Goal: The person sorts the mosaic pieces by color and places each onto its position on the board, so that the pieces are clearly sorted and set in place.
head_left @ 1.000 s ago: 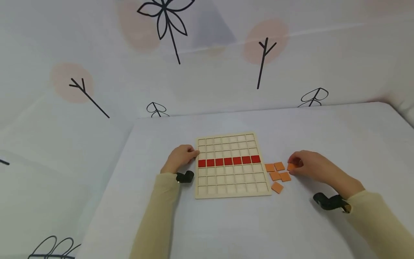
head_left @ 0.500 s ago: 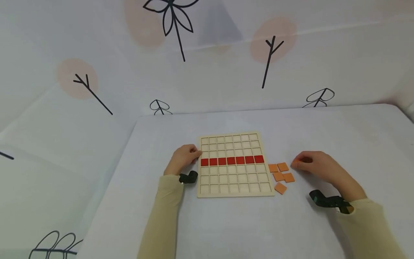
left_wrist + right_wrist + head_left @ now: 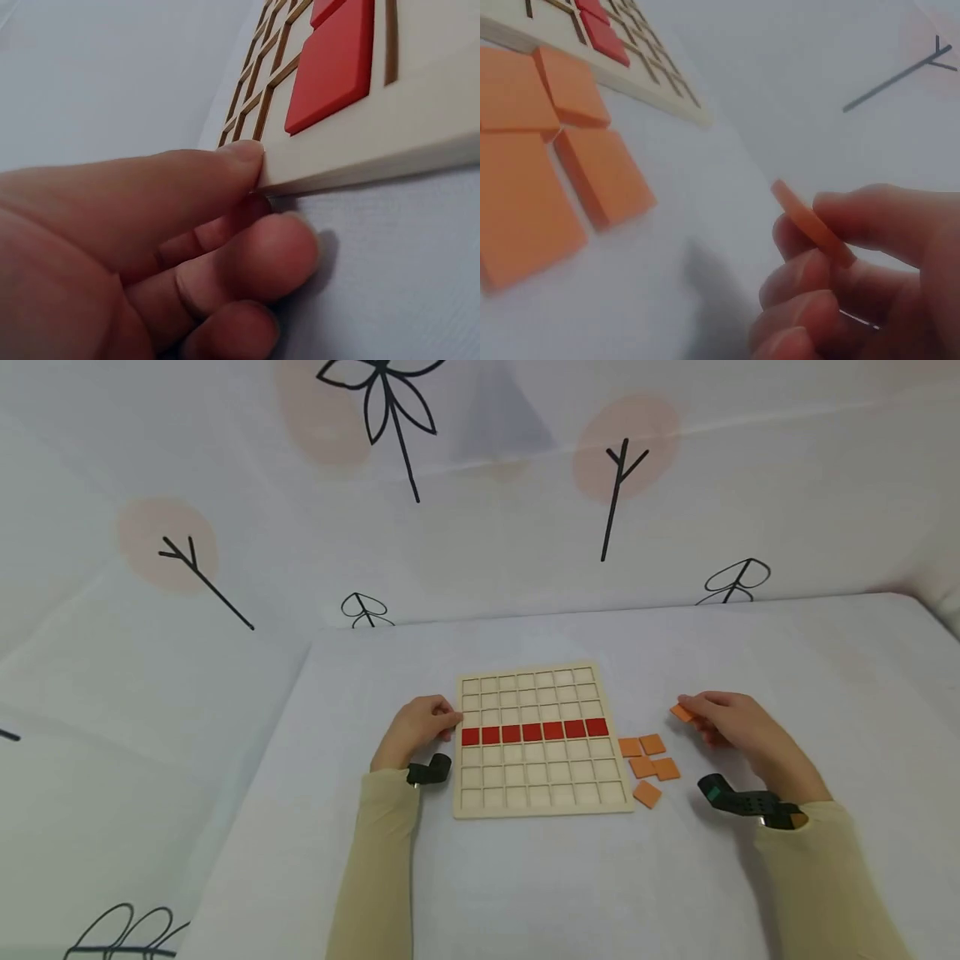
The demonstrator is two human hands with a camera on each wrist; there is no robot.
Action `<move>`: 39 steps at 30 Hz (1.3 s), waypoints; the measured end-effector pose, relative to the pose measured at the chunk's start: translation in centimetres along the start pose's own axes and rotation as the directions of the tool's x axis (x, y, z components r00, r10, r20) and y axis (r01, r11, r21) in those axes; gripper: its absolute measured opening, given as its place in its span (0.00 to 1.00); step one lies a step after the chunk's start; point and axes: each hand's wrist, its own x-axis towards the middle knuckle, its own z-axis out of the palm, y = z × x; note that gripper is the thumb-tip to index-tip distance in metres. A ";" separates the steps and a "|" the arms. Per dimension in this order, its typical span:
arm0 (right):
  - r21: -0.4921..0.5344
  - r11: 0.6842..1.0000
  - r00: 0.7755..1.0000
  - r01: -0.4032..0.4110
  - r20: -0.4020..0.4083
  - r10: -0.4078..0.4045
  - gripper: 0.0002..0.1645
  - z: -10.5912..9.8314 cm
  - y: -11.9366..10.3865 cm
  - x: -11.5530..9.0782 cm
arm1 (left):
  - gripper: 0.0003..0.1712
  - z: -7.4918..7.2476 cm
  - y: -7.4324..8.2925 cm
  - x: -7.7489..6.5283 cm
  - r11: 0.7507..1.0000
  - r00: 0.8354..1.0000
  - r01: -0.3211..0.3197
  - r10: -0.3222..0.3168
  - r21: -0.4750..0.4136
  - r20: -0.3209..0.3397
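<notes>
A pale wooden grid board (image 3: pixel 543 812) lies flat on the table, one full row of red square tiles (image 3: pixel 532 732) set across its middle. At its left edge my left hand (image 3: pixel 415 727) holds on; in the left wrist view the thumb (image 3: pixel 244 154) sits on the rim and the curled fingers are low against the side. Right of the pile, my right hand (image 3: pixel 738 722) pinches one orange square tile (image 3: pixel 810 223) between thumb and fingers, raised above the table. Several more orange tiles (image 3: pixel 642 767) lie flat beside the board's lower right edge.
A white cloth covers the table (image 3: pixel 525 885). Behind it rises a pale fabric backdrop (image 3: pixel 480 543) printed with plant drawings. A dark camera mount (image 3: pixel 742 802) sits on the right wrist, another camera mount (image 3: pixel 430 770) on the left.
My right hand has lifted one orange tile off the table, away from the others, and turned so that the tile shows. The left hand stays at the board's edge.
</notes>
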 end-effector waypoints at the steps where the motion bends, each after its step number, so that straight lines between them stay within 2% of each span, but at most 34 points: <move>1: 0.026 1.000 1.000 0.003 0.006 -0.004 0.37 0.2 -0.1 0.1 | 0.11 0.0 -0.1 0.0 1.000 1.000 0.003 -0.003 0.001 0.003; 7: 0.168 0.985 0.999 0.033 0.030 -0.038 0.35 1.5 -0.6 0.4 | 0.11 -0.2 -0.5 -0.2 1.000 1.000 -0.006 0.006 0.010 0.008; 12: 0.249 0.966 0.997 0.068 0.024 -0.077 0.36 2.8 -1.5 0.2 | 0.12 -0.2 -0.7 -0.5 1.000 1.000 -0.010 0.010 0.000 0.019; 19: 0.271 0.949 0.987 0.161 -0.027 -0.160 0.34 4.1 -3.2 -0.6 | 0.11 -0.6 -0.5 -0.9 1.000 1.000 -0.001 0.001 0.021 0.020; 23: 0.292 0.934 0.977 0.208 -0.022 -0.211 0.32 5.2 -4.2 -0.6 | 0.12 -0.8 -0.3 -1.0 0.999 1.000 0.003 -0.004 0.036 0.029; 31: 0.349 0.907 0.967 0.234 0.016 -0.255 0.26 7.1 -5.9 -0.8 | 0.12 -0.9 0.1 -1.1 1.000 0.999 0.000 -0.001 0.025 0.032; 36: 0.338 0.910 0.964 0.240 0.026 -0.264 0.24 8.3 -6.5 -0.6 | 0.14 -0.7 0.4 -1.2 0.999 1.000 0.003 -0.003 0.047 0.008; 39: 0.333 0.905 0.955 0.266 0.041 -0.295 0.24 9.1 -6.7 -0.6 | 0.15 -0.6 0.6 -1.1 0.998 1.000 0.014 -0.014 0.066 0.013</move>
